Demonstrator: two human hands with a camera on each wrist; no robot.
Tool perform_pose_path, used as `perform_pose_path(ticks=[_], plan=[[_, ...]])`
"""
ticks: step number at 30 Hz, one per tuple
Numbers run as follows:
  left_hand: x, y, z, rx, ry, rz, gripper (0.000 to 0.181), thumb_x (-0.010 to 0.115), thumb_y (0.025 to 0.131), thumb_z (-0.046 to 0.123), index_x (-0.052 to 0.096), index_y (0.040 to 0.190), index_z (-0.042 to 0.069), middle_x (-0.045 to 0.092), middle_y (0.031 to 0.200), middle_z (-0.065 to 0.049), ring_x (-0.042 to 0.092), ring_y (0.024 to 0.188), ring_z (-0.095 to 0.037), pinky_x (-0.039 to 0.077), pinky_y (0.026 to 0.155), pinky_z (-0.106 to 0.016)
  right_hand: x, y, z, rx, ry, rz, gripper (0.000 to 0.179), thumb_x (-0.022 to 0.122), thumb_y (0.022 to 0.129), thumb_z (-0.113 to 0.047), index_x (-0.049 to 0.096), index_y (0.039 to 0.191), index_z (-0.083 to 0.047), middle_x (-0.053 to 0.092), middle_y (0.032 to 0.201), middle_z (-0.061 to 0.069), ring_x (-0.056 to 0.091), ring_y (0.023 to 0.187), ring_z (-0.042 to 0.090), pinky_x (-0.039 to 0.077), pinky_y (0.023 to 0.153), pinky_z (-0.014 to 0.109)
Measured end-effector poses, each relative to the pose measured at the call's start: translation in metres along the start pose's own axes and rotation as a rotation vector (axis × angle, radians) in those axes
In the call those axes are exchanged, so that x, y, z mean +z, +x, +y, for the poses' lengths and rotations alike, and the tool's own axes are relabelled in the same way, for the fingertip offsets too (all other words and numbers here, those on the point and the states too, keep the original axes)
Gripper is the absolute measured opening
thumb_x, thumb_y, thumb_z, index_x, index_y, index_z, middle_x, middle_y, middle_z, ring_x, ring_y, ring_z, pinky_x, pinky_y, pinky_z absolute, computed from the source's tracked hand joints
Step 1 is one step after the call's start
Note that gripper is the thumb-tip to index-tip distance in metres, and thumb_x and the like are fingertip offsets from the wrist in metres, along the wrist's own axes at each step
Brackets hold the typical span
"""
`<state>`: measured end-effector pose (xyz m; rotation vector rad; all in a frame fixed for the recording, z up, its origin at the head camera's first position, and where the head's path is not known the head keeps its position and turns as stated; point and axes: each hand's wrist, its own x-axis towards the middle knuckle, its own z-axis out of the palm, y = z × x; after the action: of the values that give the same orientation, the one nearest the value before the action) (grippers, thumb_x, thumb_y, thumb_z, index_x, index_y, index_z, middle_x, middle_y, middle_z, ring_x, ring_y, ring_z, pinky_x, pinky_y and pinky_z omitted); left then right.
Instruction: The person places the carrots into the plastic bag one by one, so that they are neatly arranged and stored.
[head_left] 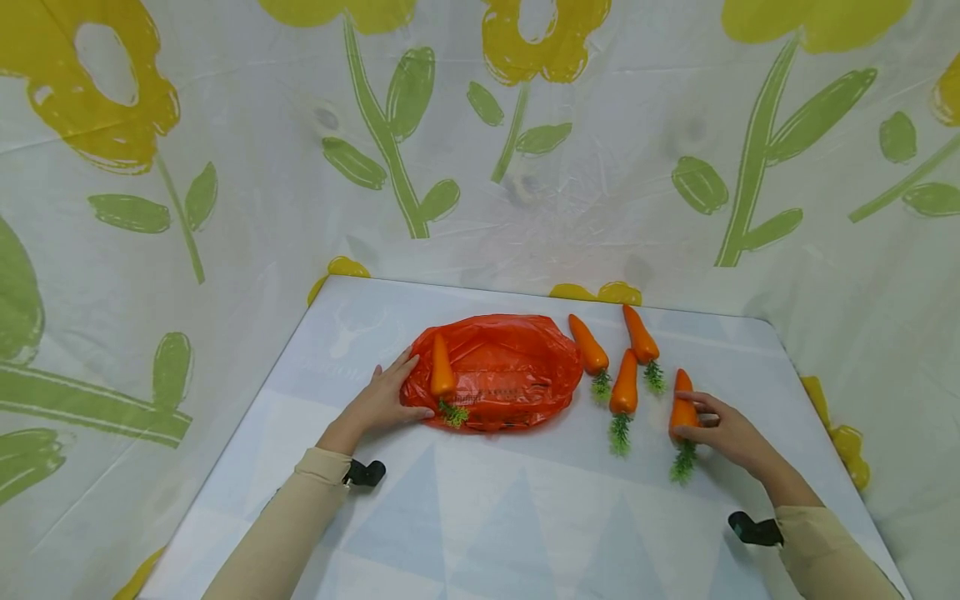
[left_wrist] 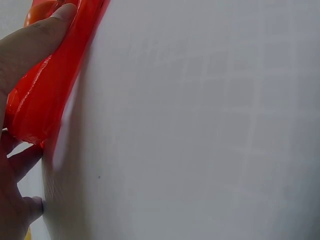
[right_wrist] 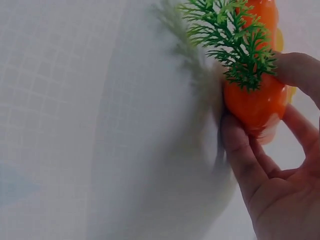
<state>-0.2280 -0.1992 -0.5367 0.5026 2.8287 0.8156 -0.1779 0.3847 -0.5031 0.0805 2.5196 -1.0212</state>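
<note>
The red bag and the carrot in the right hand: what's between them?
Three other carrots lie between the red bag and that held carrot, seen in the head view.

- Head view: looks forward and down from the person's head, far enough back for most of the table [head_left: 480, 467], the left hand [head_left: 378, 402], the right hand [head_left: 731, 429] and the flowered cloth [head_left: 255, 108] behind
- Left wrist view: close in, mostly facing the table – shares the left hand and red bag [head_left: 517, 342] with the head view
- Right wrist view: equally close – shares the right hand and its carrot [head_left: 682, 412]
</note>
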Motion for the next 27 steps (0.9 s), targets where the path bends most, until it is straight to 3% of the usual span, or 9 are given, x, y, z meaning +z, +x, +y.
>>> perform_pose_path(ticks=[7,21,27], plan=[[0.0015,0.0019,-0.0021,0.005,0.008,0.002,0.108,0.083,0.080,0.051,0.030,0.159,0.001,0.015,0.169,-0.015,0.028,0.150,-0.039,0.006,0.122,-0.063,-0.0002,0.0010,-0.0034,0.027,-0.001,-0.010,0.092,0.071,0.091,-0.055,0.030,0.158,-0.007,0.034,0.148,0.035,0.043,0.126,0.052,0.050,0.096,0.061],[0.0018,0.0010,-0.0024,-0.003,0.005,-0.008,0.107,0.083,0.080,0.049,0.029,0.159,0.001,0.015,0.169,-0.015,0.026,0.151,-0.039,0.005,0.122,-0.063,0.0060,0.0011,-0.0025,-0.028,0.010,0.018,0.085,0.070,0.094,-0.047,0.032,0.156,-0.004,0.040,0.144,0.035,0.047,0.123,0.050,0.053,0.092,0.057],[0.0017,0.0000,-0.0017,0.001,0.012,-0.002,0.106,0.083,0.081,0.049,0.029,0.159,0.001,0.015,0.169,-0.016,0.026,0.151,-0.039,0.006,0.122,-0.064,0.0082,0.0016,-0.0015,-0.035,0.026,0.034,0.084,0.069,0.095,-0.047,0.030,0.157,-0.006,0.033,0.149,0.036,0.045,0.125,0.051,0.051,0.095,0.061]])
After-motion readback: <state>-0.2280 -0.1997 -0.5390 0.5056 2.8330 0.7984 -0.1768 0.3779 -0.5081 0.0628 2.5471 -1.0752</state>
